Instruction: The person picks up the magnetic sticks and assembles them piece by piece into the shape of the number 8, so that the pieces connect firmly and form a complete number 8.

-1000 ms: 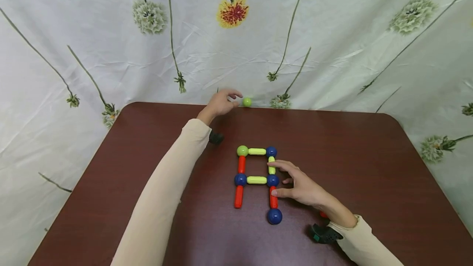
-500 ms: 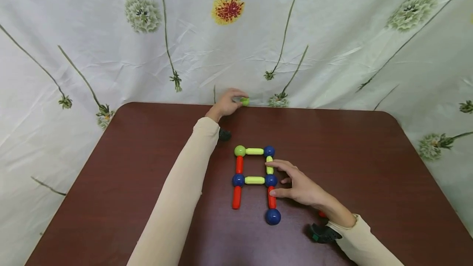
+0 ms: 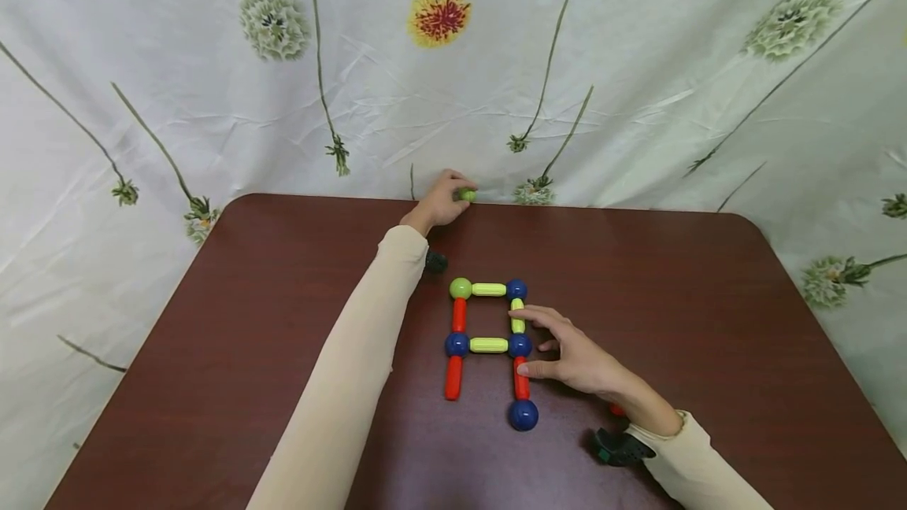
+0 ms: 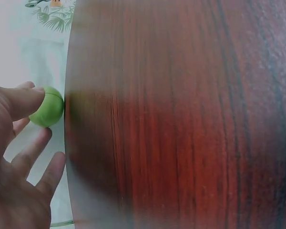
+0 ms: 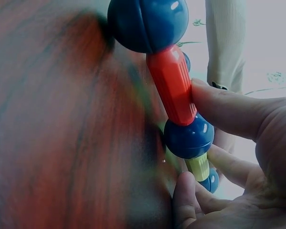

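At the table's far edge my left hand (image 3: 442,199) pinches a green ball (image 4: 48,109); in the left wrist view the thumb lies over it with fingers behind and below. Flat on the table lies a magnetic ball-and-stick build: a square with a green ball (image 3: 460,288) at one corner, blue balls (image 3: 457,345) at the others, and yellow-green sticks (image 3: 489,345). Two red sticks extend nearer, the right one ending in a blue ball (image 3: 523,415). My right hand (image 3: 584,356) rests at its right side, thumb touching the red stick (image 5: 171,86), index finger at a yellow-green stick (image 5: 198,167).
A red piece (image 3: 617,410) shows partly beneath the right wrist. The dark wood table (image 3: 673,297) ends at a flower-printed white cloth (image 3: 638,101) hanging behind. Dark wrist devices (image 3: 623,447) are worn below the sleeves.
My left hand has moved right to the green ball at the far edge and closed its fingers on it. My right hand and the build have stayed put.
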Demonstrator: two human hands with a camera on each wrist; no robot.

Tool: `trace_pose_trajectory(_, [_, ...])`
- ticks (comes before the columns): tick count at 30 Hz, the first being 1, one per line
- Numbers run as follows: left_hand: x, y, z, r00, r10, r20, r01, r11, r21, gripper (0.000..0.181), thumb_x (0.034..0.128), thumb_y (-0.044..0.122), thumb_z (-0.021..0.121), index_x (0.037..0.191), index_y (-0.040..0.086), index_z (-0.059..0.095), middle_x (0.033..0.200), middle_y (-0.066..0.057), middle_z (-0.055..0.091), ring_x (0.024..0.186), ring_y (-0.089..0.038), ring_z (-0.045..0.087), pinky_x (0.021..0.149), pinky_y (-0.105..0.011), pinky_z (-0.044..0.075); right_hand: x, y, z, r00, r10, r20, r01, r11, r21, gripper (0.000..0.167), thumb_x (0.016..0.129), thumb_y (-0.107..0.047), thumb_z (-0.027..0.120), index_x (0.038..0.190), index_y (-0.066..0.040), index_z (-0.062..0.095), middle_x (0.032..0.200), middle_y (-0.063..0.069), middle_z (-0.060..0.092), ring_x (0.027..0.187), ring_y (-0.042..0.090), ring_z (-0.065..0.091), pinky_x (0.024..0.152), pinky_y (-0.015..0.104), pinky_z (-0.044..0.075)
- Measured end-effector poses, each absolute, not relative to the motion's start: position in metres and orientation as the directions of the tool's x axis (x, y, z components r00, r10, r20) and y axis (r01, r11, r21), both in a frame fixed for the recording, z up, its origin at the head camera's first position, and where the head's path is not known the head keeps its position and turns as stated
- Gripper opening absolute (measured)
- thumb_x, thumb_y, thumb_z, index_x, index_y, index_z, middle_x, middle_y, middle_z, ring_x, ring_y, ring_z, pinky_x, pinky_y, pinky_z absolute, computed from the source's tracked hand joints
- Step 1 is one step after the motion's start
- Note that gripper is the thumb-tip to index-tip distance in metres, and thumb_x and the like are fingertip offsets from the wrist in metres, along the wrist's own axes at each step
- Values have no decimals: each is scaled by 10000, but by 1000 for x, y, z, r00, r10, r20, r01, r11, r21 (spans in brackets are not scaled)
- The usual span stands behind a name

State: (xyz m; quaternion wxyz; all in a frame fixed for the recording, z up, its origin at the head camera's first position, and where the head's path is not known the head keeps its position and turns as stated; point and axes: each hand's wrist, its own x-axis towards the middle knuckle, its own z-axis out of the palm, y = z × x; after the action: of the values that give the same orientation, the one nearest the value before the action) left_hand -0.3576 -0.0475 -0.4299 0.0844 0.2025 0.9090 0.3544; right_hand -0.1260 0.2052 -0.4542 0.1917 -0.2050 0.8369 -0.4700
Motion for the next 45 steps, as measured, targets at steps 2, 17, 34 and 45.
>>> trace_pose_trajectory(2, [-357, -48, -430, -908, 420, -2, 310, 673, 672, 362, 1025, 58, 542, 1384, 37, 576, 1464, -160, 373, 1344, -335, 396, 1111, -438, 370, -126, 206, -454, -842, -525, -124, -168, 474, -864, 731, 861, -247, 808, 1496, -152, 458, 1555, 121, 340, 1348, 338, 371, 983, 312, 476])
trace_pose_trajectory(17, [-354, -55, -431, -938, 347, -13, 243, 682, 690, 251, 992, 71, 597, 1220, 51, 700, 1342, -139, 589, 1238, -307, 528, 1043, -413, 434, -125, 205, -454, -842, -528, -107, -182, 466, -866, 731, 858, -234, 811, 1492, -135, 459, 1554, 134, 341, 1353, 348, 374, 978, 296, 482])
trace_pose_trajectory(34, [-302, -91, -432, -847, 520, 111, 419, 522, 743, 292, 967, 94, 665, 1251, 27, 683, 1263, -156, 601, 1145, -320, 599, 997, -437, 487, -124, 205, -457, -847, -521, -110, -180, 475, -861, 742, 846, -238, 822, 1490, -157, 463, 1527, 124, 370, 1332, 335, 384, 984, 336, 480])
trace_pose_trajectory(45, [-241, -120, -434, -824, 546, 150, 429, 428, 796, 287, 951, 165, 704, 1231, 99, 698, 1155, -76, 645, 1005, -208, 620, 903, -363, 532, -125, 205, -456, -848, -518, -110, -179, 476, -861, 745, 846, -241, 822, 1493, -158, 462, 1530, 124, 371, 1334, 340, 389, 985, 339, 480])
